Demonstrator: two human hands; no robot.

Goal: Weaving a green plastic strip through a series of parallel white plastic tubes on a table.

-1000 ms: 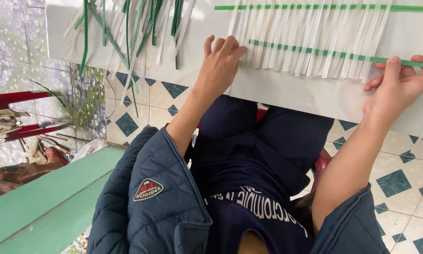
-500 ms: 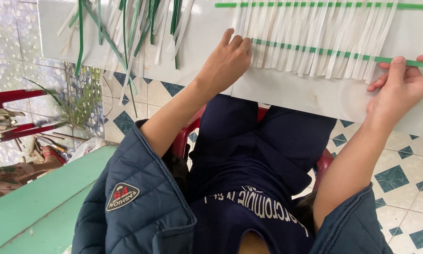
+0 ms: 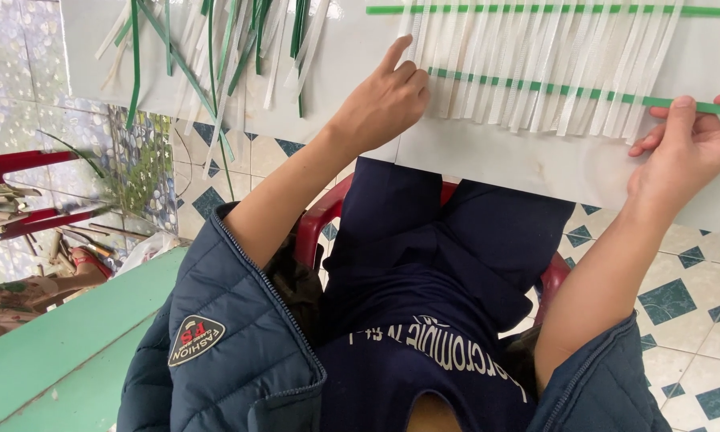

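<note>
A row of white plastic strips [image 3: 536, 64] lies side by side on a white board [image 3: 488, 164]. Two green strips run across them, one at the top [image 3: 536, 10] and a lower one [image 3: 584, 90] woven through. My left hand [image 3: 384, 100] rests at the left end of the lower green strip, forefinger stretched up along the first white strips, other fingers curled. My right hand [image 3: 684, 144] pinches the right end of the lower green strip between thumb and fingers, beyond the last white strip.
A loose pile of green and white strips [image 3: 216, 40] lies at the board's left end. I sit on a red plastic chair [image 3: 328, 212] over a tiled floor [image 3: 680, 296]. A green bench [image 3: 64, 344] stands at lower left, red-handled tools [image 3: 24, 164] beyond.
My left hand has moved right along the board to the left end of the lower green strip. My right hand keeps its hold on the strip's right end.
</note>
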